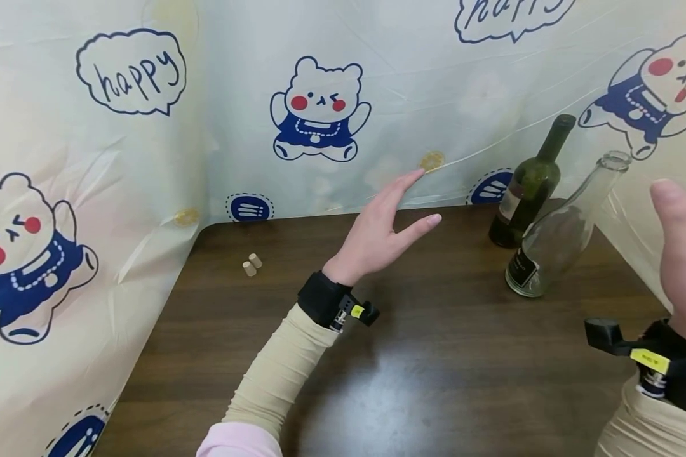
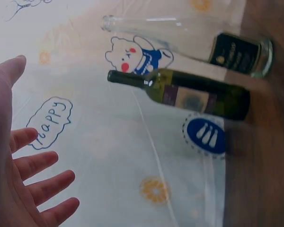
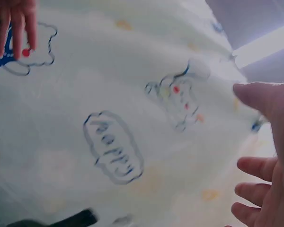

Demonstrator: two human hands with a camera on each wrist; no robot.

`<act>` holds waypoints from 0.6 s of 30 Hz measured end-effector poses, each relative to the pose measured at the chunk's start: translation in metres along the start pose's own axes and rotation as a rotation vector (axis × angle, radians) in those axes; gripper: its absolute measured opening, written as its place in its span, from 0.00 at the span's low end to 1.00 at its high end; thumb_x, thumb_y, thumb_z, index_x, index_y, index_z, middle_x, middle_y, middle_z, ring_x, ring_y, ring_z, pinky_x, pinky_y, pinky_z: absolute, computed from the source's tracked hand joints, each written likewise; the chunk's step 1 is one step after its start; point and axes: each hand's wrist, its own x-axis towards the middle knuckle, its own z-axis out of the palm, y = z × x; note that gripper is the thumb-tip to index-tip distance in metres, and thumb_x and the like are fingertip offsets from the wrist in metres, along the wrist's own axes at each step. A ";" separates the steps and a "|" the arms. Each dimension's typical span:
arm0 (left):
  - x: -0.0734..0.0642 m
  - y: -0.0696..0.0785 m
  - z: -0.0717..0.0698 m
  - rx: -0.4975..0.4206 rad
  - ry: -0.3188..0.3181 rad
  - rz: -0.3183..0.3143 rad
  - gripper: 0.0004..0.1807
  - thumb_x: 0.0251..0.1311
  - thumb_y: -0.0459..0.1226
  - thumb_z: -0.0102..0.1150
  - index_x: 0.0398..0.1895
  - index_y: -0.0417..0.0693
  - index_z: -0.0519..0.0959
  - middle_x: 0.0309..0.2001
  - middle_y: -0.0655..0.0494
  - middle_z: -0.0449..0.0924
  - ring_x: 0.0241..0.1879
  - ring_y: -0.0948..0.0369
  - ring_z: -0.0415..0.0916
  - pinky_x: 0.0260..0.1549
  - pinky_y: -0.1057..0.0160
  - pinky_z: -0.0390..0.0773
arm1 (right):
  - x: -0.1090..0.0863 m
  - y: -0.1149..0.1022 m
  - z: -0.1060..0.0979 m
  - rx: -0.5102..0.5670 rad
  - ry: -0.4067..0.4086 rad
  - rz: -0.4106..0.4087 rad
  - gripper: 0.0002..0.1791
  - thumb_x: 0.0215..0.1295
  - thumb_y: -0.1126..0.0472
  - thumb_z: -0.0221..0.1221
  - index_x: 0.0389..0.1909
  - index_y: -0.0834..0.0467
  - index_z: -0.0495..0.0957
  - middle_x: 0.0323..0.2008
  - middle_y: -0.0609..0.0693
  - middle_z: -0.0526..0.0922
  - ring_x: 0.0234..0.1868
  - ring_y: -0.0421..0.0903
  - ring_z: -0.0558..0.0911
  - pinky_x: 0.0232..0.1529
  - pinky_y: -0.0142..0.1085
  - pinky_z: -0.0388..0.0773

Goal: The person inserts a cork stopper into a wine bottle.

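Observation:
My left hand (image 1: pixel 374 235) hovers over the middle of the dark wooden table (image 1: pixel 434 355), fingers extended and thumb apart, with nothing in it. At the right edge of the head view is my right hand (image 1: pixel 683 260), raised, its thumb pointing up; in the right wrist view its fingers (image 3: pixel 253 194) are spread and hold nothing. A green wine bottle (image 1: pixel 528 190) stands upright at the back right, between the two hands. Just in front of it is a clear glass bottle (image 1: pixel 566 235) with a dark label. Both bottles also show in the left wrist view.
Two small cork-coloured pieces (image 1: pixel 252 264) are on the table's far left. A white cloth (image 1: pixel 234 127) printed with bears and "happy" bubbles hangs behind and along the sides of the table. The bottles are tall obstacles near the right back corner.

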 end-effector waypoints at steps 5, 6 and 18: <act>0.005 0.003 0.024 -0.180 -0.026 -0.046 0.41 0.67 0.60 0.55 0.81 0.64 0.58 0.79 0.67 0.60 0.74 0.67 0.60 0.72 0.54 0.64 | 0.018 0.036 0.025 0.271 -0.013 0.131 0.47 0.61 0.54 0.67 0.80 0.48 0.58 0.81 0.44 0.56 0.80 0.43 0.53 0.79 0.36 0.41; 0.008 0.004 0.031 -0.204 -0.031 -0.051 0.41 0.67 0.59 0.56 0.81 0.63 0.59 0.79 0.66 0.60 0.74 0.66 0.60 0.72 0.54 0.64 | 0.020 0.047 0.030 0.269 -0.022 0.161 0.46 0.60 0.54 0.67 0.80 0.46 0.59 0.81 0.43 0.57 0.80 0.42 0.54 0.79 0.36 0.42; 0.024 0.015 0.133 -0.199 -0.250 -0.132 0.47 0.62 0.65 0.56 0.82 0.67 0.54 0.80 0.69 0.56 0.76 0.69 0.56 0.72 0.59 0.65 | 0.004 0.138 0.099 0.374 -0.048 0.171 0.33 0.67 0.53 0.63 0.73 0.48 0.70 0.70 0.50 0.76 0.68 0.44 0.74 0.72 0.35 0.64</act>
